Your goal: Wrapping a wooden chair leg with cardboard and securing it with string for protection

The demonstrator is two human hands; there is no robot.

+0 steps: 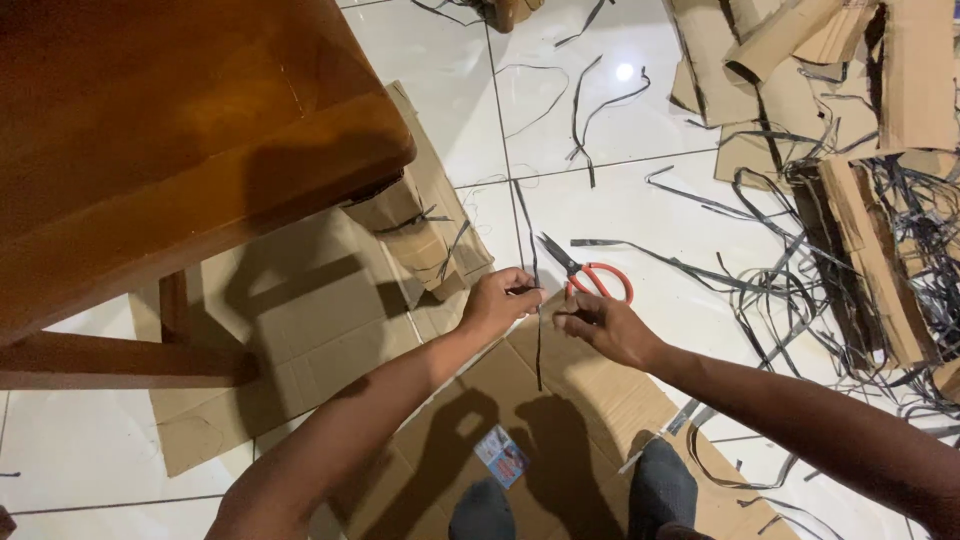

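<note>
A wooden table [150, 130] is seen at the upper left, above flattened cardboard [300, 330] laid on the white tiled floor [90, 470]. The left hand [497, 300] is closed in a pinch on a thin dark strip [538, 345], which hangs down between both hands. The right hand [605, 325] is pinched shut on a short dark end just beside it. Orange-handled scissors [590, 278] lie on the floor just behind. Cardboard pieces [870, 220] and tangled dark strips [780, 285] are heaped at the right.
</note>
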